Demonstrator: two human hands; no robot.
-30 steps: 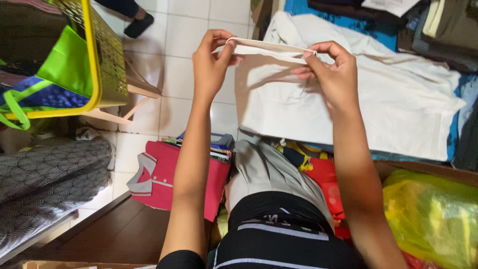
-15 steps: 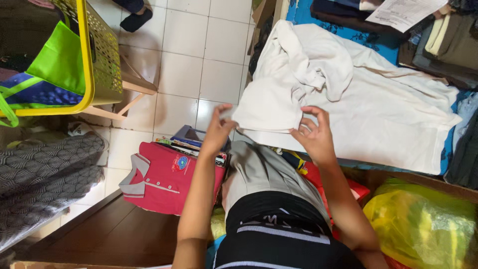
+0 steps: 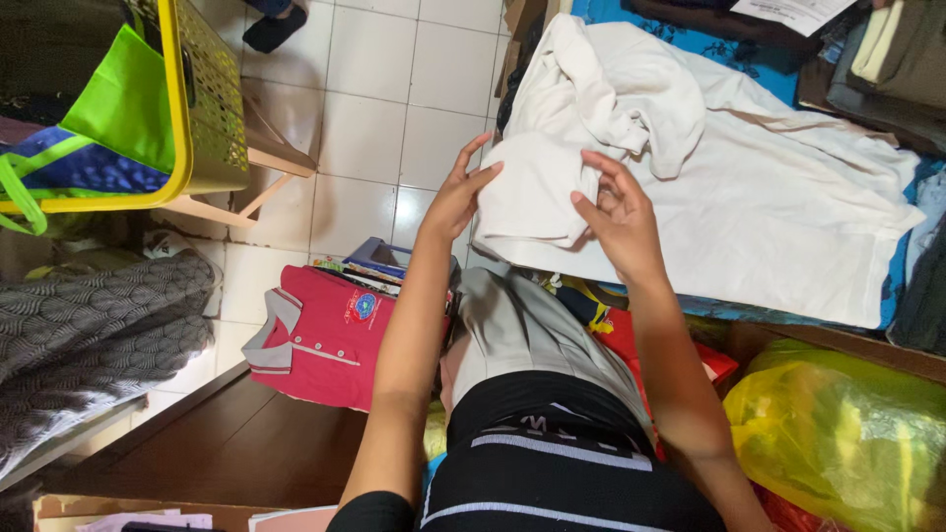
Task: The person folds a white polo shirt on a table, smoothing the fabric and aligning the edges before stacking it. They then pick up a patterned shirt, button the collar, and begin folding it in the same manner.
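White folded cloth (image 3: 532, 192) sits between both hands, at the near left edge of a bigger white garment (image 3: 769, 197) spread on the counter (image 3: 631, 15) with blue patterned cover. Head view only.

Left hand (image 3: 458, 197): fingers extended, flat against left side of the folded cloth, thumb tip on its top edge; a press more than a clenched grip. Right hand (image 3: 621, 217): fingers curled at right edge of the cloth, fingertips touching it, grip loose, pinching the fold edge; can't tell how firm.

A bunched part of the white garment lies just far-right of the folded cloth. Dark folded clothes (image 3: 887, 69) stacked far right on the counter.

Near, under the arms: grey garment (image 3: 522, 325) and black striped top (image 3: 562, 463) on the person. Red polo shirt (image 3: 325, 335) on the floor left of the left forearm. Yellow plastic bag (image 3: 838, 433) near right. Yellow basket (image 3: 202, 99) with green bag (image 3: 118, 99) far left on tiled floor (image 3: 374, 108). Grey knitted fabric (image 3: 89, 335) near left.
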